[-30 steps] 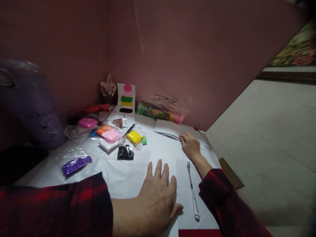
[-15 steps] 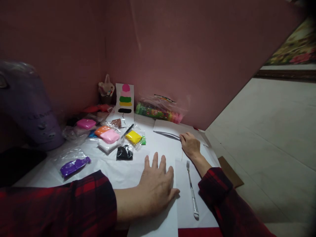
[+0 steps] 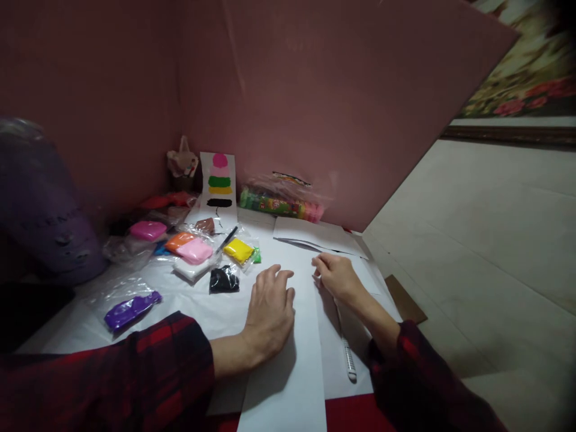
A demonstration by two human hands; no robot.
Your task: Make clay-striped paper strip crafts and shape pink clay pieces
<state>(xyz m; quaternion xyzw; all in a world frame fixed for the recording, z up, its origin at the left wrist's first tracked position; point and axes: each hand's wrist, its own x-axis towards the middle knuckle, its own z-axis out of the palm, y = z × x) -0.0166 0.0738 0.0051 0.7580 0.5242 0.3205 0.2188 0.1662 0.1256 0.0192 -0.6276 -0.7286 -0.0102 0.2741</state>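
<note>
Pink walls (image 3: 292, 102) are met at a corner behind a table (image 3: 184, 303) draped in white, and pale tiles (image 3: 477, 222) are seen beyond its right edge, overhung by a flowered picture (image 3: 526, 96). Places below are given by a clock centred on the left hand (image 3: 270, 312).

That hand is held palm down over a long white paper strip (image 3: 288, 396), its fingers loosely bent and apart, with nothing seen in its grasp; whether the paper is touched cannot be told. At two o'clock, the right hand (image 3: 339, 277) is held near the strip's right edge, its fingers curled towards the thumb; whether anything is pinched between them cannot be told. At four o'clock, the handle of a fork (image 3: 348, 362) is seen, its upper end being hidden by the right hand and wrist.

At one o'clock, folded white sheets (image 3: 317, 233) are laid near the wall. At twelve, a clear multicoloured pack (image 3: 281, 204) is placed against it. At eleven, a yellow clay packet (image 3: 239, 251) is found, with a colour-striped card (image 3: 220, 183) propped farther back. At ten, a black clay packet (image 3: 224, 280) and a light pink clay packet (image 3: 198, 252) are set; at nine, a purple clay packet (image 3: 130, 312).
</note>
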